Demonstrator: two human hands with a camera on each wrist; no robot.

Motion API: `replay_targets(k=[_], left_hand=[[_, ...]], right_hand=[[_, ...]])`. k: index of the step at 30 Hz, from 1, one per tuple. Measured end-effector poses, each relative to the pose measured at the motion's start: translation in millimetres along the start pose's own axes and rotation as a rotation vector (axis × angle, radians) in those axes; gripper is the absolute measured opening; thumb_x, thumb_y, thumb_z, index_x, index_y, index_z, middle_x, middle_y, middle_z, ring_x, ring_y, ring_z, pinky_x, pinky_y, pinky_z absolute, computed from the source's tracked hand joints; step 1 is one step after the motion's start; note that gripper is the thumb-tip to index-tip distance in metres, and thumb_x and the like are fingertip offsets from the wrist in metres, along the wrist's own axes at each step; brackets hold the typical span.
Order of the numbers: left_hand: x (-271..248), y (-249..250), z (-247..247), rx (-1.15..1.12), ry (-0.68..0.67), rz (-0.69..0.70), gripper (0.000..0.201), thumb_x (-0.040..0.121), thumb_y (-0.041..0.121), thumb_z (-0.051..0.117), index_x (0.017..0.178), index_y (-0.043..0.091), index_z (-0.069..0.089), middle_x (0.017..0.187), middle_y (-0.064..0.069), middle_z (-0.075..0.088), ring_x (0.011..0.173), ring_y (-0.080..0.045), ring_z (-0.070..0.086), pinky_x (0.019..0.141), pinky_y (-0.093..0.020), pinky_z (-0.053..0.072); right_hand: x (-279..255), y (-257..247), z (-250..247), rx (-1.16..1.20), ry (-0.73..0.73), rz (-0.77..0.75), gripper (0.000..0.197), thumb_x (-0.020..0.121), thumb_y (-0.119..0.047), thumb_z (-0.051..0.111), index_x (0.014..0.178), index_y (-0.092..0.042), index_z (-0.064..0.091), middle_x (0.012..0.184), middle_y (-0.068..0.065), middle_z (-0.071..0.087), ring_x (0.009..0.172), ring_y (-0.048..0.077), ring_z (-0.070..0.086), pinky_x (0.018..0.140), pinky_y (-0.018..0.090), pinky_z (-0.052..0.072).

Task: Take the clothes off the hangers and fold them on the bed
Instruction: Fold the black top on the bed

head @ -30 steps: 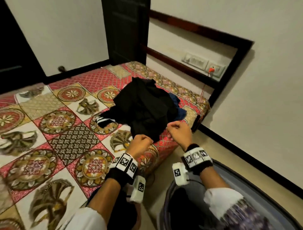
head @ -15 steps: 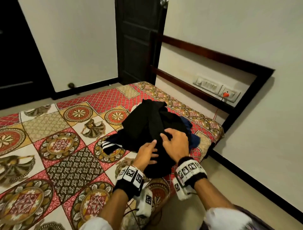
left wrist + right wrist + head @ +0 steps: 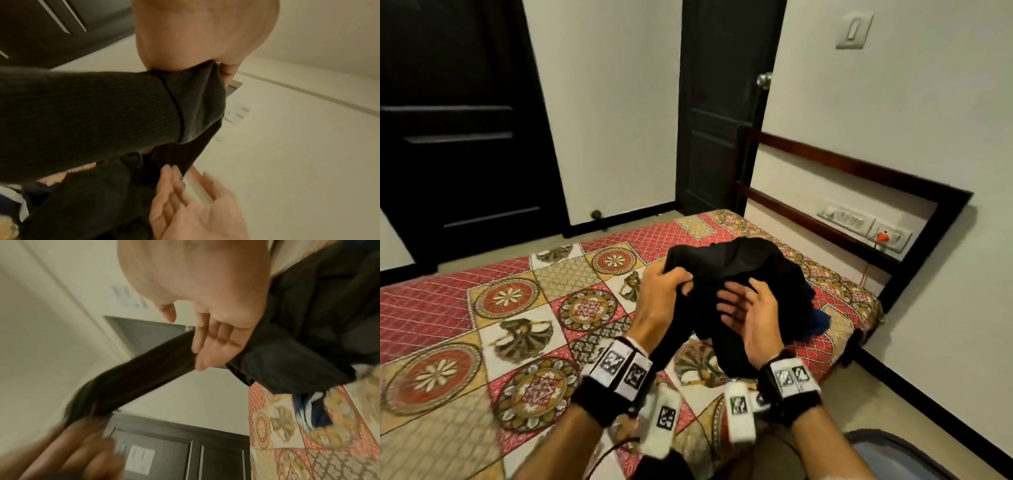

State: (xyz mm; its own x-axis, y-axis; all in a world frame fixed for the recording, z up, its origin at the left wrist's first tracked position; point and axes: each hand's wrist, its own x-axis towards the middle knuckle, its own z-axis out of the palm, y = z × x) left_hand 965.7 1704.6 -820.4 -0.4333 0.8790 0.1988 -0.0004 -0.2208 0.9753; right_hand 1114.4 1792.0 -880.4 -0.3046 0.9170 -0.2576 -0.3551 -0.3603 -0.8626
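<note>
The left hand (image 3: pixel 666 291) is curled round a bunch of the black garment (image 3: pixel 743 270), lifting that part clear of the patterned bed cover (image 3: pixel 517 329); the rest of the cloth trails down below the fist and away from it into the dark heap of clothes (image 3: pixel 791 294) lying beyond both hands, near the bed's far corner; the right hand (image 3: pixel 751 317) sits just beside the left, palm turned up and fingers (image 3: pixel 207 344) straight and spread, holding nothing, with a stretched band of the cloth running past its fingertips toward the left fist

No hanger shows in any view, so my reading is that the step is separating this one piece from the heap and finding its edges; to do it well, the left grip should stay firm on what looks like a ribbed hem (image 3: pixel 98 110), while the open right hand slides along the taut band away from the left fist until it meets a corner or seam, then pinches there; lifting both points together should let the garment hang flat; a blue piece (image 3: pixel 822 320) lies tucked under the heap on the right hand's outer side and may drag along if the pull is quick; a slow pull toward the body seems safer
</note>
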Motion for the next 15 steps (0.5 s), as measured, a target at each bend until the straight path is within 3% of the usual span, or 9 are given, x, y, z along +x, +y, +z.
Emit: replay_targets(k=[3, 6, 8, 10, 12, 14, 15], left_hand=[[-49, 37, -59, 0.018, 0.083, 0.062, 0.008, 0.079, 0.008, 0.059, 0.074, 0.003, 0.055, 0.06, -0.008, 0.041, 0.054, -0.018, 0.035, 0.053, -0.032, 0.029], [-104, 65, -118, 0.087, 0.104, 0.144, 0.028, 0.076, 0.012, 0.057, 0.077, -0.016, 0.051, 0.061, -0.01, 0.04, 0.055, -0.02, 0.031, 0.051, -0.029, 0.026], [-140, 78, -157, 0.094, 0.149, 0.165, 0.028, 0.079, 0.009, 0.057, 0.083, -0.018, 0.053, 0.056, -0.008, 0.041, 0.051, -0.018, 0.033, 0.049, -0.027, 0.027], [-173, 89, -193, 0.108, 0.243, 0.165, 0.015, 0.084, 0.003, 0.057, 0.079, -0.011, 0.055, 0.053, 0.001, 0.042, 0.046, -0.015, 0.034, 0.045, -0.024, 0.028], [-198, 95, -226, 0.112, 0.344, 0.159, 0.017, 0.087, 0.002, 0.057, 0.07, 0.004, 0.057, 0.051, 0.004, 0.041, 0.046, -0.014, 0.033, 0.044, -0.023, 0.027], [-218, 98, -255, 0.077, 0.485, 0.134, 0.029, 0.081, 0.011, 0.061, 0.055, 0.021, 0.054, 0.05, 0.003, 0.042, 0.047, -0.017, 0.033, 0.047, -0.027, 0.026], [-224, 98, -267, 0.08, 0.54, 0.123, 0.027, 0.076, 0.019, 0.064, 0.051, 0.022, 0.054, 0.052, 0.001, 0.043, 0.05, -0.018, 0.035, 0.051, -0.033, 0.028]], right_hand=[[4, 11, 9, 0.297, -0.001, 0.16, 0.063, 0.092, -0.066, 0.057, 0.113, -0.008, 0.071, 0.108, 0.017, 0.075, 0.083, 0.028, 0.074, 0.078, 0.039, 0.056], [1, 23, 26, 0.302, 0.03, 0.148, 0.053, 0.088, -0.055, 0.071, 0.116, -0.01, 0.072, 0.097, 0.01, 0.074, 0.081, 0.026, 0.069, 0.07, 0.035, 0.057], [-6, 25, 48, 0.186, 0.07, 0.148, 0.038, 0.092, -0.043, 0.07, 0.113, -0.011, 0.068, 0.094, 0.007, 0.07, 0.081, 0.022, 0.067, 0.059, 0.03, 0.057], [-18, 23, 76, 0.09, 0.08, 0.149, 0.019, 0.098, -0.032, 0.063, 0.098, -0.013, 0.065, 0.084, 0.005, 0.068, 0.077, 0.021, 0.064, 0.048, 0.025, 0.053], [-38, 17, 113, 0.056, 0.024, 0.14, 0.016, 0.101, -0.024, 0.058, 0.087, -0.015, 0.061, 0.071, 0.003, 0.064, 0.068, 0.019, 0.061, 0.044, 0.024, 0.05], [-59, 9, 155, 0.043, -0.059, 0.112, 0.015, 0.101, -0.017, 0.058, 0.087, -0.013, 0.063, 0.074, 0.005, 0.067, 0.07, 0.021, 0.064, 0.052, 0.03, 0.053], [-67, 4, 175, 0.04, -0.099, 0.081, 0.013, 0.1, -0.014, 0.059, 0.088, -0.011, 0.065, 0.077, 0.007, 0.069, 0.073, 0.023, 0.066, 0.059, 0.033, 0.055]])
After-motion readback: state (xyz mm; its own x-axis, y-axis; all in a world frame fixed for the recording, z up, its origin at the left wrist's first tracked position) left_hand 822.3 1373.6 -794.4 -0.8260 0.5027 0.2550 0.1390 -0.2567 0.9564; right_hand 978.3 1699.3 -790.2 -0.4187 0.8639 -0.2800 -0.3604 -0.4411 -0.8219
